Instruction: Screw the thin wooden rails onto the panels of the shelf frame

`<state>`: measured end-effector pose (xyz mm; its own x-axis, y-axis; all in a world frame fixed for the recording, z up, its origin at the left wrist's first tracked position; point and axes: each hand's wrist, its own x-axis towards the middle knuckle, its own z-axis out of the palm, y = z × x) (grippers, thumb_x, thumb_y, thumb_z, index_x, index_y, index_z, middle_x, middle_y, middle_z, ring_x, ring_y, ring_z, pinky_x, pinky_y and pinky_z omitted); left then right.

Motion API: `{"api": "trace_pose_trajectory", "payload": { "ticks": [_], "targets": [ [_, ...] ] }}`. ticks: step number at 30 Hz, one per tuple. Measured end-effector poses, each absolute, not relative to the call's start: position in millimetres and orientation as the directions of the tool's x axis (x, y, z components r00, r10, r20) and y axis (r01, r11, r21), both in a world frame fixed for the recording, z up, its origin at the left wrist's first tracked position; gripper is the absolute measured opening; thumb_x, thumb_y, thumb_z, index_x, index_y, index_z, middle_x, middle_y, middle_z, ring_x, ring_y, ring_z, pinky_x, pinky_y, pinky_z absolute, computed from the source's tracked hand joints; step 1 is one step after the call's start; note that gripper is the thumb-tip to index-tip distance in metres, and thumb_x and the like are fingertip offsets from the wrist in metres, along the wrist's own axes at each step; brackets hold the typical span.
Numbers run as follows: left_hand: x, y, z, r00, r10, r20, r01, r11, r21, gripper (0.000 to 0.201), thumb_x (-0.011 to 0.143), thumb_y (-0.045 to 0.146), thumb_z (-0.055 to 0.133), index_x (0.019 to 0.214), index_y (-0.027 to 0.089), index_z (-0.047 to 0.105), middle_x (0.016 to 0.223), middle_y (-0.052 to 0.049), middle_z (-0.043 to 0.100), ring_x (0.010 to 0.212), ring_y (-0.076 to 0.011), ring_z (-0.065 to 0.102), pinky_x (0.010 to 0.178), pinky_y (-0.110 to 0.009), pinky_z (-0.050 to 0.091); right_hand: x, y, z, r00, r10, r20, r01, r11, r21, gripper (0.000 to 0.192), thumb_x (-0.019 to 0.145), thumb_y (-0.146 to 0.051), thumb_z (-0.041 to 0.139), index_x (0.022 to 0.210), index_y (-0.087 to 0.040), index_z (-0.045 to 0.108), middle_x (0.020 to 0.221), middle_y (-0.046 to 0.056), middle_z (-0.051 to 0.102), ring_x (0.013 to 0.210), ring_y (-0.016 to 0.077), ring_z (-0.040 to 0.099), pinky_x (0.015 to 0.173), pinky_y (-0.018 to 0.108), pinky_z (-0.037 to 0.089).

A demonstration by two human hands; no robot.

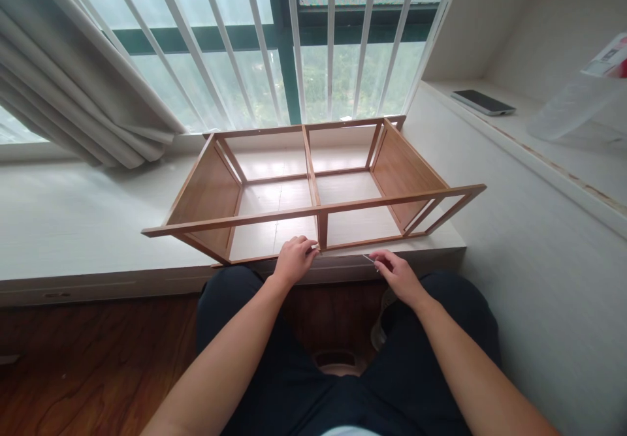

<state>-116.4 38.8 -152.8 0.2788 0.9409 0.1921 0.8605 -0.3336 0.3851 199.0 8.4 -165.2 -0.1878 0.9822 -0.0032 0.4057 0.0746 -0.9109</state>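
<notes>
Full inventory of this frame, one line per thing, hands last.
Light-brown wooden shelf frame: 1, lying on the white window ledge, near edge by both hands.
Thin metal tool: 1, silvery, at the right hand's fingers; kind unclear.
Grey curtain: 1, bunched upper left.
White window bars: several, behind the frame.
Dark flat phone: 1, on the right-hand shelf.
Clear plastic bag: 1, far right.
Brown wood floor: below the ledge.
Left hand: on the frame's middle post.
Right hand: pinching the tool.
</notes>
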Motion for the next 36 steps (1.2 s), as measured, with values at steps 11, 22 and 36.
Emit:
{"api": "trace_pose_trajectory", "payload": {
  "ticks": [11,22,36],
  "targets": [
    [-114,41,-151,0.279,0.948,0.156,0.888,-0.316,0.335,0.033,0.094,0.031,0.064,0.126,0.025,0.068,0.111,-0.008,0.069,0.101,-0.0255,0.061,0.089,-0.037,0.049,142,13,-174,-0.371,0.923,-0.098,0.272,0.007,-0.962,0.077,0.087,-0.021,0.057,0.16,-0.024,0.031,0.076,-0.004,0.062,0.062,0.0139,0.053,0.063,0.027,0.047],
    [-112,38,-145,0.343,0.934,0.097,0.89,-0.356,0.285,0.029,0.099,0.03,0.055,0.124,0.027,0.069,0.105,-0.008,0.069,0.096,-0.0261,0.058,0.082,-0.037,0.047,124,34,-170,-0.422,0.885,-0.195,0.652,0.148,-0.744,0.085,0.082,-0.006,0.055,0.161,-0.026,0.028,0.071,-0.002,0.063,0.066,0.0186,0.06,0.07,0.028,0.044],
    [-116,17,-146,0.361,0.927,0.1,0.872,-0.374,0.317,0.026,0.098,0.029,0.056,0.119,0.028,0.071,0.104,-0.008,0.069,0.095,-0.0256,0.057,0.084,-0.037,0.047,130,10,-167,-0.428,0.884,-0.187,0.628,0.142,-0.765,0.079,0.086,-0.008,0.053,0.16,-0.027,0.032,0.071,-0.002,0.062,0.065,0.0181,0.06,0.07,0.027,0.045]
  ]
}}
